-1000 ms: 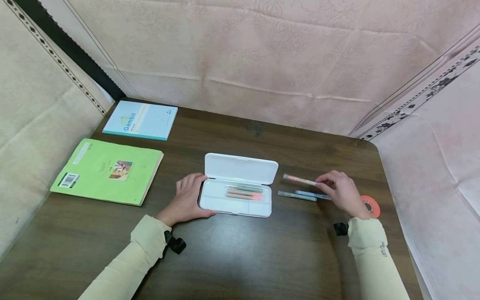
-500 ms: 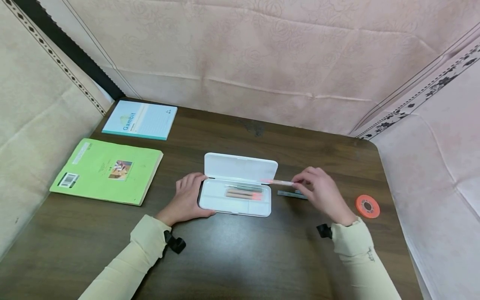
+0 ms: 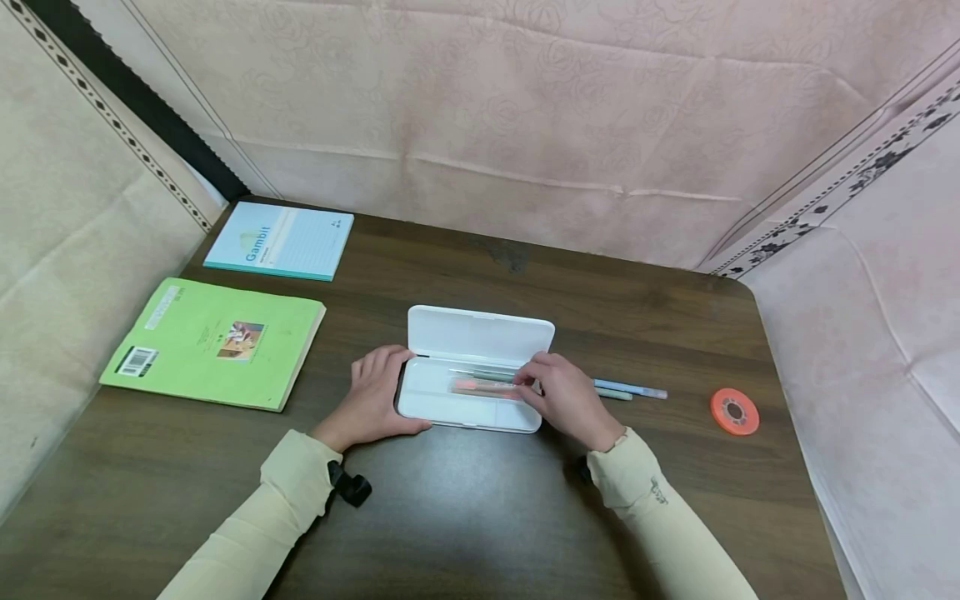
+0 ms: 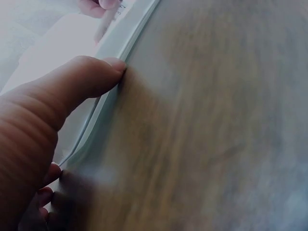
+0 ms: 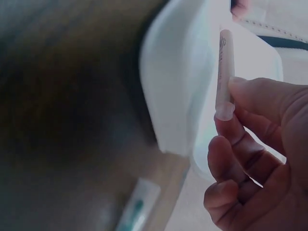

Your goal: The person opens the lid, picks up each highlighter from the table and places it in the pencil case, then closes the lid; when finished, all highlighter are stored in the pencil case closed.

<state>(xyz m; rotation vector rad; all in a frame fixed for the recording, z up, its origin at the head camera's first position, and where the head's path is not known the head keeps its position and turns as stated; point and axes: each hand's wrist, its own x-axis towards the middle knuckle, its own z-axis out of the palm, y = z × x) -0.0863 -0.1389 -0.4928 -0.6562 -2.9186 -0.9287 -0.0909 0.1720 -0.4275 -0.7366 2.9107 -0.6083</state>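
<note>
A white pencil case (image 3: pixel 442 410) lies on the table with its lid (image 3: pixel 480 333) raised at the back. My left hand (image 3: pixel 375 396) grips its left end. In the left wrist view the thumb (image 4: pixel 91 77) presses on the case's rim, the other fingertips curl at the corner. Over the case's right side, my right hand (image 3: pixel 566 398) pinches a pale pink pen (image 5: pixel 224 72) between thumb and fingers. The pen points left, above or among several pens (image 3: pixel 491 375) lying in the case; whether it touches them I cannot tell.
Right of the case lie a blue pen (image 3: pixel 633 389) and a grey-green pen (image 3: pixel 621 395). Farther right is an orange disc (image 3: pixel 735 412) with a grey centre. A green book (image 3: pixel 217 342) and a light-blue notebook (image 3: pixel 281 242) lie at left. Cloth (image 3: pixel 525 125) hangs behind the table.
My right hand has carried the pink pen leftward from the table's right side to over the case, uncovering the orange disc and the two pens. The left hand has stayed at the case.
</note>
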